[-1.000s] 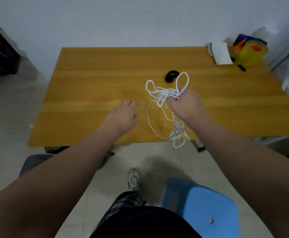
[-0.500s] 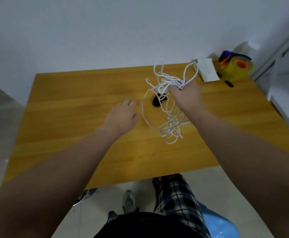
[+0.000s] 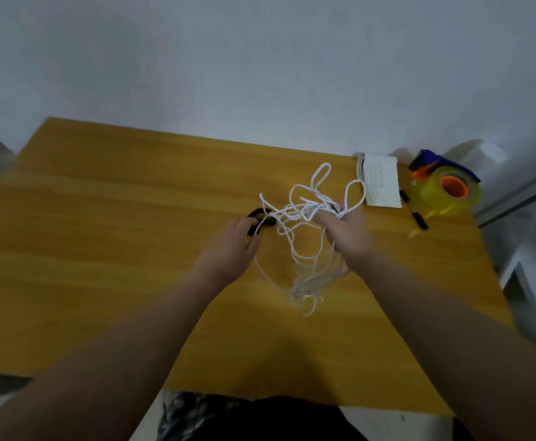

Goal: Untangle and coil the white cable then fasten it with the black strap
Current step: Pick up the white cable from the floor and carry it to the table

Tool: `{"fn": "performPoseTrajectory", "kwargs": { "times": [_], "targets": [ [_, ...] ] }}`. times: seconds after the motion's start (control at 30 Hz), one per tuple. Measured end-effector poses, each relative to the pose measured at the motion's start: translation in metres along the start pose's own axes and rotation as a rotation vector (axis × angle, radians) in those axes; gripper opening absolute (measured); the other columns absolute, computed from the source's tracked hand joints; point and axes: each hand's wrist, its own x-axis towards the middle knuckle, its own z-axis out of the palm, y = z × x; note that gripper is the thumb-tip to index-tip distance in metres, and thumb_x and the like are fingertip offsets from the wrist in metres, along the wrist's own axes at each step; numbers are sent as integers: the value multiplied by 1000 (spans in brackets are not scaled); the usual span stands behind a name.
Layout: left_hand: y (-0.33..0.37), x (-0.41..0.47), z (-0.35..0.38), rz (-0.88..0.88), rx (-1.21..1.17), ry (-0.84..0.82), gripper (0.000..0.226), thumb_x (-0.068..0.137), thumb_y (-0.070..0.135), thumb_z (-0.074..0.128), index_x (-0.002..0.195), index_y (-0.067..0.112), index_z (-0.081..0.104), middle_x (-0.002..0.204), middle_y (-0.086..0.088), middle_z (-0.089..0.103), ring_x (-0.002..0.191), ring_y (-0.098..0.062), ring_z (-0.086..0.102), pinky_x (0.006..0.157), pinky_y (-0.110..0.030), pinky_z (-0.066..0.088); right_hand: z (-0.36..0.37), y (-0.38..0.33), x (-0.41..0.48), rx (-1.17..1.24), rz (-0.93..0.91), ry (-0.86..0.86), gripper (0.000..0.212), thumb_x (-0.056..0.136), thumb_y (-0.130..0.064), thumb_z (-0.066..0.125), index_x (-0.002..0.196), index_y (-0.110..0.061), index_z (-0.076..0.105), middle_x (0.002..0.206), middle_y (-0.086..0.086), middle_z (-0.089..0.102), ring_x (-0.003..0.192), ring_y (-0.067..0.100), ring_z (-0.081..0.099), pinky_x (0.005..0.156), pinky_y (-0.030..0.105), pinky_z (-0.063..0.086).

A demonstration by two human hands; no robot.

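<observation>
My right hand (image 3: 347, 232) grips the tangled white cable (image 3: 304, 205) and holds it up over the middle of the wooden table (image 3: 107, 224). Loops stick out above my fingers and a bunch of strands hangs below, down to the tabletop. The black strap (image 3: 261, 218) lies on the table just left of the cable. My left hand (image 3: 231, 249) is at the strap, and part of it appears pinched between my fingers and thumb, though the frame is blurred.
At the table's back right lie a white notepad (image 3: 382, 183), a yellow tape dispenser (image 3: 445, 192) with an orange core and a black pen (image 3: 414, 213). A white wall stands behind the table. My legs are at the near edge.
My left hand moved forward to the black strap and closed on it. My right hand stayed raised with the cable. The view tilted up and shifted closer to the table.
</observation>
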Motion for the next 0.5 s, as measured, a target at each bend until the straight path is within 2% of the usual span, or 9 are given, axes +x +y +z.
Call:
{"fn": "performPoseTrajectory", "kwargs": {
  "times": [0.03, 0.13, 0.27, 0.33, 0.4, 0.5],
  "targets": [
    [5, -1, 9, -19, -37, -16, 42, 100, 29, 42, 138, 12, 42, 137, -9, 49, 123, -26, 47, 95, -33, 37, -7, 8, 0, 44, 24, -25, 38, 87, -9, 61, 53, -24, 53, 40, -11, 36, 37, 4, 31, 40, 18, 27],
    [11, -3, 33, -49, -134, -32, 43, 100, 32, 43, 138, 13, 42, 139, -7, 47, 125, -22, 46, 97, -33, 38, -18, 34, 5, 194, 142, -9, 43, 88, -8, 58, 50, -27, 54, 45, -5, 33, 39, 10, 28, 40, 23, 26],
    [1, -1, 65, -19, -206, -43, 38, 97, 33, 48, 132, 17, 50, 131, -2, 51, 119, -17, 50, 87, -23, 37, -17, 76, 14, 279, 213, 25, 26, 91, -12, 56, 68, -21, 49, 50, -2, 35, 41, 12, 32, 45, 29, 28],
    [-8, 4, 83, 63, -145, -54, 40, 95, 43, 48, 129, 21, 54, 128, 1, 53, 112, -16, 53, 85, -25, 37, -13, 101, 17, 239, 181, 40, 18, 91, -12, 55, 76, -20, 50, 55, 2, 37, 42, 13, 36, 44, 28, 28],
    [-20, 10, 100, 170, 37, -21, 48, 90, 57, 43, 126, 28, 58, 130, 6, 55, 119, -14, 51, 96, -30, 30, -7, 127, 21, 172, 95, 64, 9, 90, -10, 57, 90, -18, 52, 62, -1, 47, 45, 7, 47, 45, 24, 37],
    [-31, 16, 122, 297, 142, 54, 59, 84, 66, 31, 125, 34, 59, 134, 10, 53, 127, -10, 45, 102, -29, 20, 4, 159, 24, 58, -76, 96, 26, 90, -9, 58, 111, -12, 43, 88, -6, 59, 64, -10, 58, 58, 8, 44]
  ]
}}
